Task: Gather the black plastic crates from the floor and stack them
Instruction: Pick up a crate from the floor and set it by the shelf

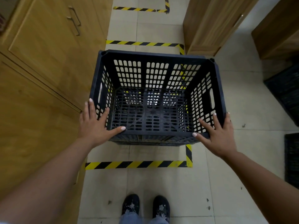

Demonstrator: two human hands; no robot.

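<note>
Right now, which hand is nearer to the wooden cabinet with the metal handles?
Left. The left hand rests on the crate's left near corner, beside the cabinet. The right hand is on the opposite near corner.

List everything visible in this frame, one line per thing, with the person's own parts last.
black crate: one, black, centre, inside the taped floor area, appears to sit on another crate.
other crates: at least two, black, right edge, partly cut off.
hazard tape: several strips, yellow and black, on floor.
cabinets: wooden, left; more at upper right.
floor tiles: pale.
shoes: two, dark, bottom centre.
left hand: open, on crate's near left corner.
right hand: open, on near right corner.
</note>
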